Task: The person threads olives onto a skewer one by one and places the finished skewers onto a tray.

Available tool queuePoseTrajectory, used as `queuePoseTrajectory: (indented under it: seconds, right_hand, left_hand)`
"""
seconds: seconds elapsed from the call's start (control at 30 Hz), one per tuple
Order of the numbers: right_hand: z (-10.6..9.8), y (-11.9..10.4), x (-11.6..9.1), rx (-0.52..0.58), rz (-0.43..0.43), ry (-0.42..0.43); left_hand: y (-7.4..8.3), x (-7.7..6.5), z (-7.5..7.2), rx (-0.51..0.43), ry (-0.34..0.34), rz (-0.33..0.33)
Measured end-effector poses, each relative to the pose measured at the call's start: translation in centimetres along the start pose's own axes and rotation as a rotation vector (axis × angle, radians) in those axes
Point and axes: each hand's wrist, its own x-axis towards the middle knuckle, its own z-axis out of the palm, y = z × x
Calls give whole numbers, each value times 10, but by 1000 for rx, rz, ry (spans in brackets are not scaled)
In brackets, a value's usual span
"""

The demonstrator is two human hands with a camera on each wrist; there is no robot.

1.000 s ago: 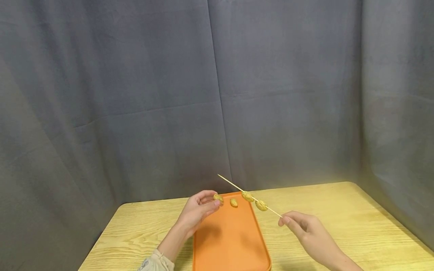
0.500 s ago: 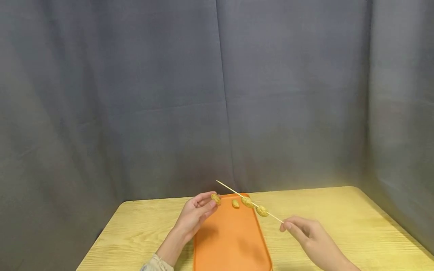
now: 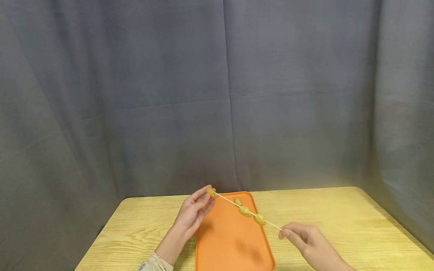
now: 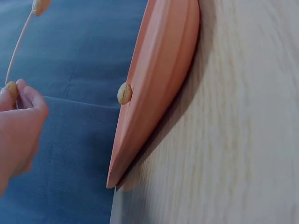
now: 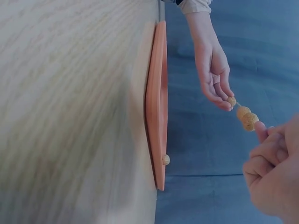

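My left hand [image 3: 190,215] pinches a small golden-brown oval ball [image 3: 210,192] between thumb and fingers, above the far left part of an orange tray [image 3: 234,241]. The tip of a thin wooden skewer [image 3: 225,198] meets this ball; how deep it goes in is hidden. Two similar balls, the upper ball [image 3: 245,211] and the lower ball [image 3: 260,219], sit threaded midway along the skewer. Over the table to the right, my right hand [image 3: 306,241] pinches the skewer's near end. In the left wrist view, one loose ball [image 4: 124,93] lies at the tray's far end.
The tray rests on a light wood-grain table [image 3: 325,210]. Its raised rim shows in the right wrist view as an orange edge [image 5: 154,102]. Grey cloth curtains [image 3: 169,113] stand behind the table and at both sides.
The skewer's tip has come down and left to the ball in my left hand; earlier they were apart. The left hand has shifted slightly left, and the skewer with its two balls has dropped a little.
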Motion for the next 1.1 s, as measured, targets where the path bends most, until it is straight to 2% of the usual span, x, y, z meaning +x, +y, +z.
queuePoseTrajectory:
  seconds: [0.2, 0.47, 0.67, 0.87, 1.1]
  right_hand:
    - [2, 2, -1, -35, -68, 3]
    - [0, 2, -3, -26, -22, 2]
    - [-1, 1, -3, -31, -13, 8]
    - [-1, 1, -4, -35, -3, 10]
    - [-1, 0, -5, -21, -48, -1]
  left_hand:
    - [-3, 2, -1, -69, 11, 27]
    - [-7, 4, 6, -107, 25, 26]
    - [-7, 5, 5, -169, 18, 43]
    - [-7, 5, 4, -154, 23, 43]
    - [-6, 4, 5, -120, 48, 7]
